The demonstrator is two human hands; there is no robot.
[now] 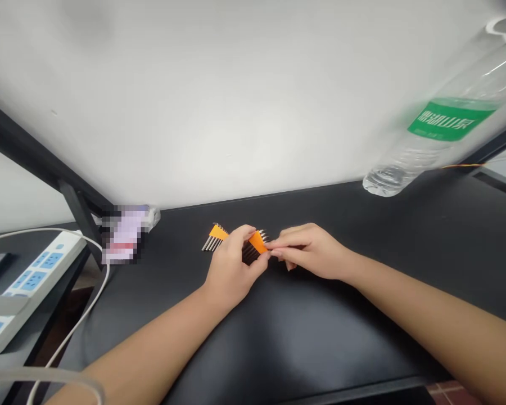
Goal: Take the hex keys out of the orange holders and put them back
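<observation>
On the black table [320, 337], my left hand [230, 270] grips an orange holder [258, 242] filled with several metal hex keys. My right hand [310, 250] meets it from the right, with thumb and fingertips pinched on the tip of one key. A second orange holder [217, 232] with several silver hex keys lies flat on the table just left of my left hand, apart from it.
A clear plastic water bottle [442, 118] with a green label stands at the back right. At the far left lie a white power strip [29, 275] and its white cable [88, 306]. A small blurred packet [124, 233] sits by the white wall.
</observation>
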